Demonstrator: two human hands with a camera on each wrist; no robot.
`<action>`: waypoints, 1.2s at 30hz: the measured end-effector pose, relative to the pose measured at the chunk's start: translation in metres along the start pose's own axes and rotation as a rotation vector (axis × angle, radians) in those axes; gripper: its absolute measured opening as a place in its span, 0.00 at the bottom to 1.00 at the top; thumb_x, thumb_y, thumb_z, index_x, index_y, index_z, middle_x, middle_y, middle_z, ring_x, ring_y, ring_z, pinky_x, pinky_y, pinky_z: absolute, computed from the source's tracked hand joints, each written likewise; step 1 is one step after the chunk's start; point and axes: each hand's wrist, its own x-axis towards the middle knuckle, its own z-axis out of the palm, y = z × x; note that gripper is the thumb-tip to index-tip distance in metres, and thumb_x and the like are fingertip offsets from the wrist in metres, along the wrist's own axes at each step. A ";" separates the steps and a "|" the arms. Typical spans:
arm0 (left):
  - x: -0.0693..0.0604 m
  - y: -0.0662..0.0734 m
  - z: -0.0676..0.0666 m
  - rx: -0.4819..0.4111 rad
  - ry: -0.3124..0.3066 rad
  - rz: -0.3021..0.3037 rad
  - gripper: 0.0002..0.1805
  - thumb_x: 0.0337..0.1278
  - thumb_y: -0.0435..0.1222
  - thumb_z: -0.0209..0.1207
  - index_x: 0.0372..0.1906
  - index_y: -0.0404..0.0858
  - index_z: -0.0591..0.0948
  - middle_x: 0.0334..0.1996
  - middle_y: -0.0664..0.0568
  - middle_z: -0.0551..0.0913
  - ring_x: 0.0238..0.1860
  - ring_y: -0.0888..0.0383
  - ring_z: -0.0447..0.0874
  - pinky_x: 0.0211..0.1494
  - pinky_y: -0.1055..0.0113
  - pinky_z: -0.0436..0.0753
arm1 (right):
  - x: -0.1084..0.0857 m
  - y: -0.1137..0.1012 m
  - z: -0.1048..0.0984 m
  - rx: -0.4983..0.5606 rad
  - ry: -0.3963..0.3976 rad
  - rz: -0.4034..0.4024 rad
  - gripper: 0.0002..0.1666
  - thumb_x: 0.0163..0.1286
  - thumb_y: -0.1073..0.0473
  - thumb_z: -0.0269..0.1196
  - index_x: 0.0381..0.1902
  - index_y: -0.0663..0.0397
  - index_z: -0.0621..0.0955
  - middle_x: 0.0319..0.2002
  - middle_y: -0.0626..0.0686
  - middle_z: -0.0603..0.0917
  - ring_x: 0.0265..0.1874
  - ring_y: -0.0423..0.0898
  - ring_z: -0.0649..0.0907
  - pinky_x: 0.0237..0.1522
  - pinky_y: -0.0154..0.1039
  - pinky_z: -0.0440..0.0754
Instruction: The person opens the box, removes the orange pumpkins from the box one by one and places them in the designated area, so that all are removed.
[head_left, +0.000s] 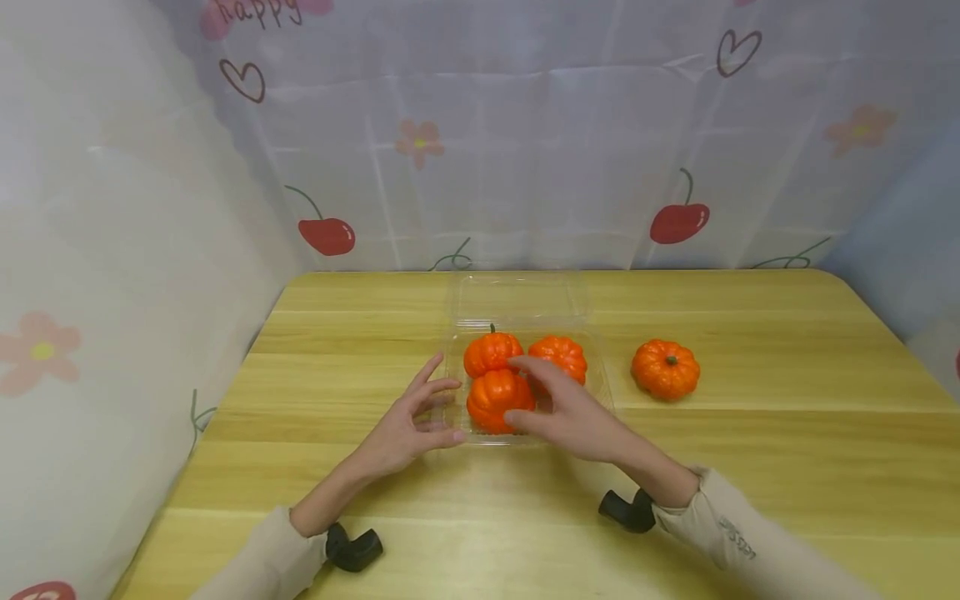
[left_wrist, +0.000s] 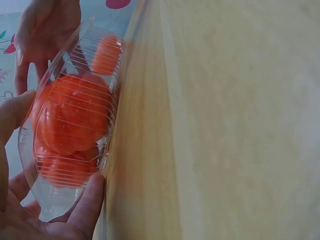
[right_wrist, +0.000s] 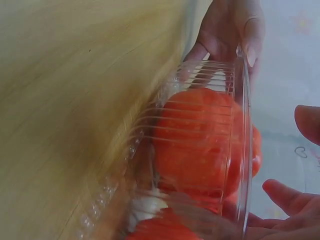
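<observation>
Three orange pumpkins sit in a clear plastic box (head_left: 495, 440) with its lid laid back: a front one (head_left: 497, 402), a back one (head_left: 491, 353) and a right one (head_left: 558, 357). My left hand (head_left: 397, 429) is at the box's left side, fingers spread, a fingertip touching the wall in the left wrist view (left_wrist: 87, 205). Over the front and right pumpkins is my right hand (head_left: 573, 412), thumb and fingers apart at the front pumpkin; whether they touch it I cannot tell. In the right wrist view, pumpkins (right_wrist: 195, 140) show through the ribbed wall.
A fourth pumpkin (head_left: 666, 369) lies on the wooden table (head_left: 787, 450) to the right of the box. The open lid (head_left: 521, 298) extends toward the table's back edge. Behind hangs a curtain (head_left: 525, 167) with cherries, flowers and hearts. Black pieces (head_left: 354, 548) are at both wrists.
</observation>
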 end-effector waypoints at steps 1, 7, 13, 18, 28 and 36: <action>0.000 0.000 0.000 -0.001 -0.002 -0.002 0.51 0.55 0.33 0.70 0.79 0.43 0.52 0.73 0.46 0.61 0.70 0.44 0.64 0.64 0.51 0.74 | 0.001 0.000 0.001 0.001 -0.002 0.003 0.40 0.66 0.53 0.68 0.71 0.59 0.66 0.68 0.57 0.68 0.67 0.57 0.67 0.67 0.59 0.65; 0.000 0.001 0.000 0.000 -0.005 -0.005 0.50 0.55 0.33 0.69 0.78 0.42 0.53 0.74 0.48 0.58 0.70 0.45 0.64 0.64 0.52 0.75 | 0.004 -0.002 0.010 -0.011 -0.003 0.040 0.41 0.67 0.51 0.67 0.72 0.58 0.65 0.70 0.58 0.66 0.68 0.57 0.66 0.65 0.60 0.67; -0.001 0.000 0.000 0.017 0.000 -0.010 0.49 0.55 0.33 0.70 0.78 0.42 0.54 0.75 0.50 0.56 0.69 0.48 0.65 0.64 0.53 0.75 | 0.006 -0.004 0.014 -0.059 0.034 0.059 0.38 0.66 0.49 0.68 0.69 0.57 0.70 0.65 0.57 0.69 0.64 0.56 0.69 0.65 0.61 0.65; 0.000 0.000 0.001 0.023 0.004 -0.004 0.46 0.55 0.32 0.70 0.76 0.39 0.59 0.77 0.51 0.52 0.70 0.46 0.64 0.64 0.53 0.75 | 0.006 -0.001 0.017 -0.101 0.076 0.078 0.34 0.65 0.45 0.68 0.64 0.55 0.75 0.58 0.57 0.72 0.56 0.54 0.74 0.59 0.58 0.72; -0.002 -0.001 0.001 0.015 0.007 0.005 0.40 0.54 0.34 0.71 0.72 0.36 0.66 0.79 0.59 0.42 0.70 0.45 0.63 0.63 0.55 0.76 | 0.009 0.002 0.021 -0.112 0.132 0.076 0.27 0.66 0.51 0.68 0.57 0.59 0.75 0.55 0.57 0.76 0.57 0.55 0.75 0.62 0.56 0.70; -0.003 -0.002 0.002 0.018 0.014 0.008 0.37 0.54 0.35 0.71 0.70 0.37 0.69 0.79 0.60 0.39 0.70 0.44 0.64 0.63 0.54 0.76 | 0.011 0.003 0.022 -0.110 0.142 0.083 0.25 0.66 0.52 0.68 0.56 0.56 0.74 0.54 0.55 0.78 0.56 0.53 0.76 0.61 0.55 0.72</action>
